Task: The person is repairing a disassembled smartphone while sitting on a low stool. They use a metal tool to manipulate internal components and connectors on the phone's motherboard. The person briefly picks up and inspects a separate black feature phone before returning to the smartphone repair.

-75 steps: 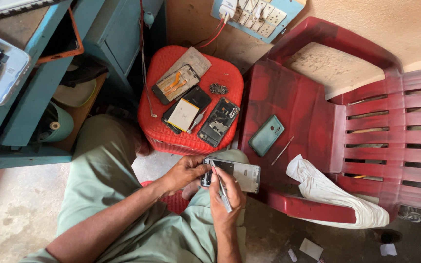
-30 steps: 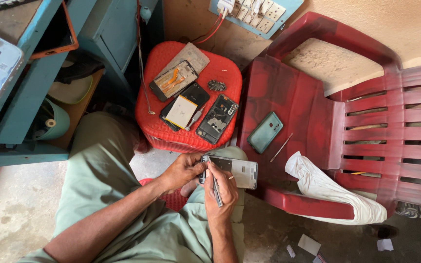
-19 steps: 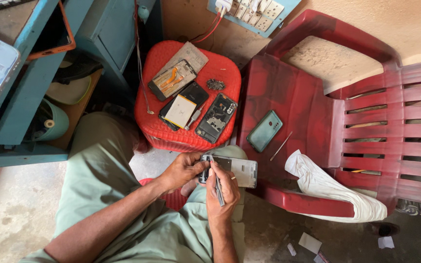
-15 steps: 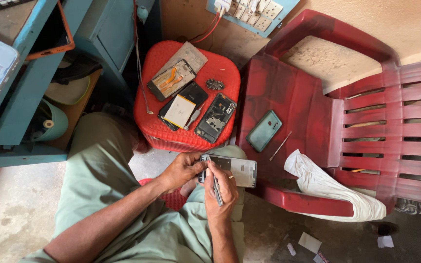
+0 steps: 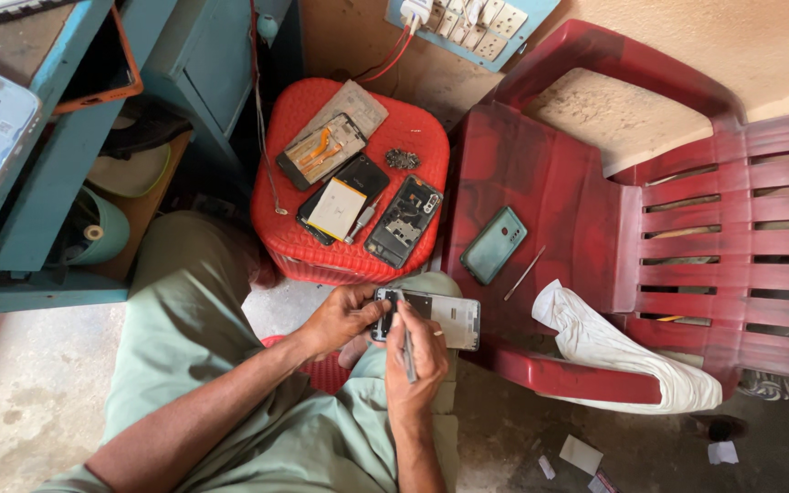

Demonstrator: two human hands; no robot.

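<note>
An opened phone body (image 5: 437,315) rests across my knee, its inside facing up. My left hand (image 5: 344,319) grips its left end. My right hand (image 5: 415,361) holds a thin metal tool (image 5: 406,341) like a pen, its tip touching the phone's left part. Just beyond, a red plastic stool (image 5: 413,128) carries several dismantled phone parts: a frame with orange flex cables (image 5: 321,151), a dark phone with a pale battery (image 5: 338,207), an open back housing (image 5: 403,222) and a small dark cluster of screws (image 5: 403,159).
A red plastic chair (image 5: 595,201) on the right holds a teal phone back cover (image 5: 494,245), a thin metal pick (image 5: 523,273) and a white cloth (image 5: 623,347). A blue shelf unit (image 5: 57,183) stands at left. A power strip (image 5: 468,18) lies above the stool.
The view has shifted slightly. Both hands stay on the opened phone, with only small movement of the tool at its left end.
</note>
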